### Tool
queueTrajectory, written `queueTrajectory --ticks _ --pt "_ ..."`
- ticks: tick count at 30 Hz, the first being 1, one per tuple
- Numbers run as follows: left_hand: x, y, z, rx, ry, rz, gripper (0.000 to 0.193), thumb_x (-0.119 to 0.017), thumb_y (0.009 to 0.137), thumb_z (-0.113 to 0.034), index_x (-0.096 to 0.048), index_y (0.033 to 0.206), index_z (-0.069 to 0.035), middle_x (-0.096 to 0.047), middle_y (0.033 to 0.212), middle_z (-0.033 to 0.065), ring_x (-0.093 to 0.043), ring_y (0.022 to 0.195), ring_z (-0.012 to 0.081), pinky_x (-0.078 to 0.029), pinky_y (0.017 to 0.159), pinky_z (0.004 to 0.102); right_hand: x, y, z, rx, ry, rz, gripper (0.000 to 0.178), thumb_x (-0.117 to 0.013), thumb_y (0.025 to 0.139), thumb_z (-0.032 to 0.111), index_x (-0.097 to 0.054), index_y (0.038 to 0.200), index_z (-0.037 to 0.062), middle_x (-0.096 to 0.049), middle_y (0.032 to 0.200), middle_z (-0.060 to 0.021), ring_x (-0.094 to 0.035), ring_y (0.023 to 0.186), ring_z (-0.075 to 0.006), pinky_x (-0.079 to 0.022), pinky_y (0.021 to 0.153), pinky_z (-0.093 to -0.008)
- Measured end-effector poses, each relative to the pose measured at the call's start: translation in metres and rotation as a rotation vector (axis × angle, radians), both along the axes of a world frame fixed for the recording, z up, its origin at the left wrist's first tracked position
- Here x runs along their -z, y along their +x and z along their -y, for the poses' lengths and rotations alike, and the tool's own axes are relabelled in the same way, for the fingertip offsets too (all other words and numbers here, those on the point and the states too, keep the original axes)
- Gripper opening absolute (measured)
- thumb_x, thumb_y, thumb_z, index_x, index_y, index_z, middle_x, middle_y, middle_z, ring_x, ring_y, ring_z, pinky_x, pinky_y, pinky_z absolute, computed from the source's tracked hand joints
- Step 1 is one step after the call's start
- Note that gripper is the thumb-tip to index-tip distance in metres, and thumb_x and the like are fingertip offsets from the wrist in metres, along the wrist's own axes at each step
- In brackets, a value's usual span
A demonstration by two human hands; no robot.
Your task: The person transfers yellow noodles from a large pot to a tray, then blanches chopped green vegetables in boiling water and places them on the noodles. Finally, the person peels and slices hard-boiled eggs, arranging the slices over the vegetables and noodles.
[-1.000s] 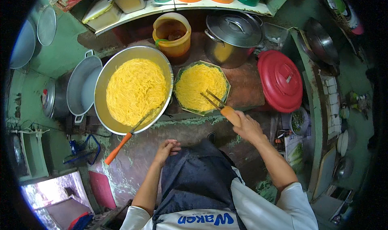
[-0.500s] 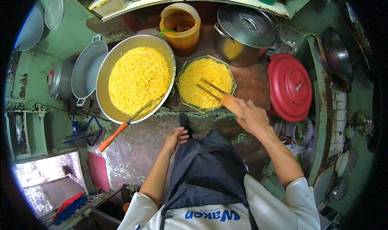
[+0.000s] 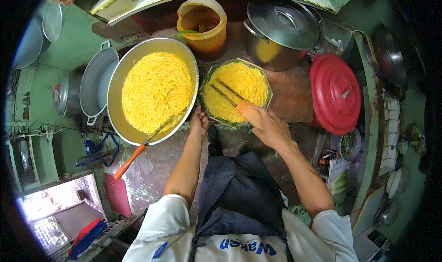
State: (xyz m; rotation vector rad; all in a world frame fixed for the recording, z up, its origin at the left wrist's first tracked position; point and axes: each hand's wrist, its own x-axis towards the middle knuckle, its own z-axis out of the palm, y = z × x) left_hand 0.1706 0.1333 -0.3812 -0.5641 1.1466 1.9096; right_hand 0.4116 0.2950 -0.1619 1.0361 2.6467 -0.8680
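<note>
Head view: left hand (image 3: 199, 121) has come up beside the tray (image 3: 229, 123) at 8 o'clock, fingers curled, hold unclear; so both hands now flank its noodles (image 3: 248, 80); right hand (image 3: 272, 129) grips a fork (image 3: 247, 109), prongs among them; basin (image 3: 115, 89) crowds 9 o'clock; pail (image 3: 205, 42) at 11, pot (image 3: 282, 32) 1, red lid (image 3: 335, 94) 3.

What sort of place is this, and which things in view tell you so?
Most likely a kitchen, perhaps one that cooks in quantity: a wide metal basin heaped with what look like yellow noodles, and a large lidded pot nearby, suggest it.
</note>
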Motion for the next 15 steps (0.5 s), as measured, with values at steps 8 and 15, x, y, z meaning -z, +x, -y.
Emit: queueTrajectory --ticks 8,15 --pt "0.064 -0.055 -0.056 -0.243 0.133 0.304 0.024 -0.055 0.1 -0.031 -0.052 0.079 -0.021 -0.043 0.058 -0.005 -0.035 0.042 0.0102 -0.025 0.037 0.027 0.018 0.072 0.009 0.142 -0.104 -0.146 0.075 -0.077 0.081 0.021 -0.041 0.145 0.0128 -0.06 0.127 -0.0227 -0.059 0.115 -0.0429 -0.049 0.098 -0.0494" --pt "0.071 -0.068 -0.069 -0.402 0.099 0.45 0.025 -0.062 0.097 -0.035 -0.057 0.078 -0.019 -0.044 0.056 -0.004 -0.039 0.043 0.0123 -0.029 0.039 0.028 0.023 0.101 0.015 0.269 -0.213 -0.208 0.075 -0.079 0.08 0.018 -0.042 0.145 0.0108 -0.058 0.133 -0.0221 -0.057 0.122 -0.0403 -0.045 0.103 -0.0464"
